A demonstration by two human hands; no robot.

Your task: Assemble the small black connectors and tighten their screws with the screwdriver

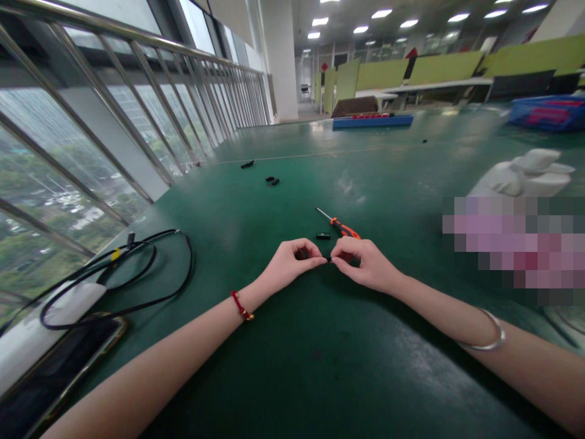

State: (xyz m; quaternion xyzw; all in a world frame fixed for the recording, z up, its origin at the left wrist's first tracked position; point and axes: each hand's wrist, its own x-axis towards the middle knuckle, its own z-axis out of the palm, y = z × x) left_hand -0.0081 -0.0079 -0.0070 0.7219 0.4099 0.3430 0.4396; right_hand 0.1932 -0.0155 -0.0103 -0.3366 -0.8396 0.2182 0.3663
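Observation:
My left hand and my right hand meet over the green table, fingers pinched together on a tiny black part held between their fingertips. Just beyond them lies another small black part. An orange-handled screwdriver rests on the table right behind my right hand. A red bracelet circles my left wrist, and a silver bangle my right forearm.
A looped black cable and a phone lie at the near left by the window railing. More small black parts sit farther out. Another person's white-gloved hand is at the right. Blue trays stand at the back.

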